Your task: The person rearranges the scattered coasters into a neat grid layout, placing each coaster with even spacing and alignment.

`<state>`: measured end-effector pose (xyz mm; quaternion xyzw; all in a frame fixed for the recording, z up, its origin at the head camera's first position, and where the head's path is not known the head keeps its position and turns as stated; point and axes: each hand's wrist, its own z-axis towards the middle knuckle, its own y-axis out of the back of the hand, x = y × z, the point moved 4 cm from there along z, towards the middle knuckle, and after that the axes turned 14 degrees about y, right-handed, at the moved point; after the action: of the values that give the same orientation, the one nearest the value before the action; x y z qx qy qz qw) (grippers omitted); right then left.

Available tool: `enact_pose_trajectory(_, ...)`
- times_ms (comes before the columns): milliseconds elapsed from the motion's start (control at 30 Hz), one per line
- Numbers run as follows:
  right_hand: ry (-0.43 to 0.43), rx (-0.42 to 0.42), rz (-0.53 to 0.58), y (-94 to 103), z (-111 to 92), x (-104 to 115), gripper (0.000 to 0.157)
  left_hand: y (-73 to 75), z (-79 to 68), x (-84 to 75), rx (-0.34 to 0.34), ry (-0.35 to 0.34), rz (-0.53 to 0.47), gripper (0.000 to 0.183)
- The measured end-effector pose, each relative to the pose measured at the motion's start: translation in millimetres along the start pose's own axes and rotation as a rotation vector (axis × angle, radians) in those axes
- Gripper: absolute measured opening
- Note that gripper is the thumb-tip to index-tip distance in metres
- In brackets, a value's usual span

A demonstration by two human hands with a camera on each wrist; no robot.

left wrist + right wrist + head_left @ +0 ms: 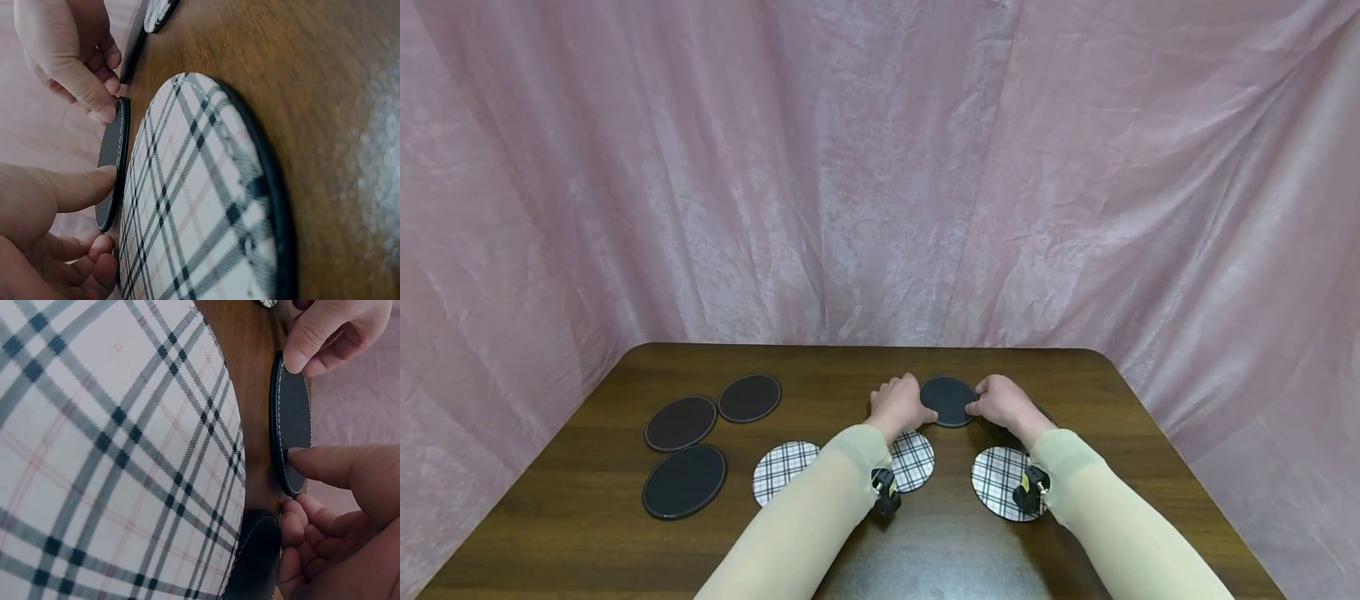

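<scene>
Left hand (898, 407) and right hand (1003, 404) pinch a black disc (948, 401) near the far edge of the table (835, 367). Dark discs (684, 482) lie toward its left edge.

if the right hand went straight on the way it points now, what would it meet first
The black disc between the hands, which the right hand pinches at its edge; farther on, the left hand may be in line, though depth is unclear.
</scene>
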<state>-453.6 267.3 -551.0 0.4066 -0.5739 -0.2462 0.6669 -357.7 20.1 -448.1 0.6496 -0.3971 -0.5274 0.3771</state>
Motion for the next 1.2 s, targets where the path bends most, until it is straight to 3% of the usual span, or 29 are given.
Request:
enact_pose_trajectory(133,0.017,-0.064,0.018,8.2,-15,25,0.041,-0.1,0.7,2.1,0.000,0.014,-0.007,0.072)
enact_pose_trajectory(267,0.014,-0.114,0.091,33.2,-59,93,0.040,0.9,3.0,3.8,0.009,0.010,-0.016,0.071)
enact_pose_trajectory(367,0.003,-0.136,0.140,46.9,-79,129,0.038,5.9,6.1,4.7,0.013,-0.010,-0.051,0.065)
enact_pose_trajectory(600,0.019,-0.184,0.124,46.1,-78,136,0.031,-0.4,17.6,9.3,-0.033,-0.059,-0.084,0.063)
enact_pose_trajectory(667,0.027,-0.197,0.124,44.5,-77,136,0.028,4.3,11.5,8.4,-0.023,-0.068,-0.095,0.062)
enact_pose_trajectory(767,0.029,-0.216,0.158,41.2,-74,139,0.024,3.1,16.8,13.6,-0.044,-0.085,-0.100,0.059)
enact_pose_trajectory(833,0.022,-0.221,0.197,39.1,-72,142,0.024,-1.2,25.4,19.5,-0.047,-0.082,-0.113,0.057)
enact_pose_trajectory(1000,0.007,-0.218,0.260,37.6,-66,148,0.024,-31.2,70.6,38.1,-0.093,-0.092,-0.091,0.065)
enact_pose_trajectory(1067,0.001,-0.219,0.270,38.1,-63,150,0.024,-34.9,80.3,41.1,-0.097,-0.094,-0.074,0.066)
enact_pose_trajectory(1200,0.013,-0.210,0.291,36.0,-55,155,0.024,-12.1,59.6,41.8,-0.126,-0.095,-0.037,0.065)
